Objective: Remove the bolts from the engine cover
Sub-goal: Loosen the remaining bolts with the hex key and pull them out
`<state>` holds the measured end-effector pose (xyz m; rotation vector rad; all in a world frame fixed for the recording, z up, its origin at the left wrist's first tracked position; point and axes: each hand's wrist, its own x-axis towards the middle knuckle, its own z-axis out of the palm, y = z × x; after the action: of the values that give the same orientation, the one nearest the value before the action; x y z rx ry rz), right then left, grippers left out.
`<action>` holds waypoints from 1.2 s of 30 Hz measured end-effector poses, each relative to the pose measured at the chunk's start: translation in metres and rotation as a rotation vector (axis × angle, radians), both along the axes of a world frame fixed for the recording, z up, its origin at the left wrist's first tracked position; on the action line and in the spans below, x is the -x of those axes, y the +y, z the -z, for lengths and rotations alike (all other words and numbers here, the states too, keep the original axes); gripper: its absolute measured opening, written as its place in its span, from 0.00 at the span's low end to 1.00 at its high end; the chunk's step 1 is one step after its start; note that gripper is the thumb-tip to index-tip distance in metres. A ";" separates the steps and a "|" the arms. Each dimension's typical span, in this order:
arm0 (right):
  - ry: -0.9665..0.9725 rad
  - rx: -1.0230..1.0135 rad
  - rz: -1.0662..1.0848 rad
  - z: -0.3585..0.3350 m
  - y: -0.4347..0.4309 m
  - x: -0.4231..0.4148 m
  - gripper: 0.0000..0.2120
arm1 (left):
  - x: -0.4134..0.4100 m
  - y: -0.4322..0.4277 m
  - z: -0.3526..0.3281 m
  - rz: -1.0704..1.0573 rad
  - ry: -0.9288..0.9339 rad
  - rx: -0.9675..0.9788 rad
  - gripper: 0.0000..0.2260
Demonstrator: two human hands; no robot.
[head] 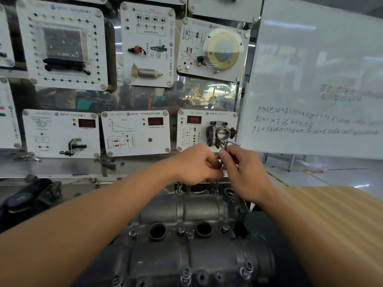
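A grey cast engine cover (192,241) lies in front of me, with two round holes and several bolts standing along its edges, such as one bolt (181,230) between the holes. Above its far edge both hands meet around an L-shaped hex key (226,144). My right hand (244,172) pinches the key's upright shaft with the short arm pointing right. My left hand (196,164) curls its fingers round the lower part of the shaft. The key's tip is hidden behind my fingers.
A wall of white training panels (136,131) with mounted car parts stands behind the bench. A whiteboard (321,79) with handwriting leans at the right. A striped wooden surface (335,224) lies at right. Dark parts (27,199) sit at left on the metal shelf.
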<state>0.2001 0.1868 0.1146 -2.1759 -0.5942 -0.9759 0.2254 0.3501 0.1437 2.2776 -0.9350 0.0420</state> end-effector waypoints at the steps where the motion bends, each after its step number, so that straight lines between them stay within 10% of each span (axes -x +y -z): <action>1: -0.006 -0.001 0.000 0.000 -0.001 0.000 0.18 | 0.001 -0.004 0.005 -0.005 0.025 0.039 0.09; 18: 0.028 -0.054 -0.122 0.006 0.000 -0.001 0.16 | -0.005 -0.009 0.038 -0.067 0.006 0.291 0.06; 28: -0.017 -0.453 -0.207 0.026 0.014 0.002 0.08 | 0.000 -0.011 0.046 -0.127 -0.144 0.337 0.05; 36: -0.095 -0.326 -0.258 0.033 0.009 -0.006 0.10 | 0.010 -0.009 0.037 -0.026 -0.001 0.439 0.18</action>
<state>0.2057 0.1958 0.0817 -1.7269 -0.6886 -0.9644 0.2150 0.3408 0.1064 1.8826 -0.8048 0.2363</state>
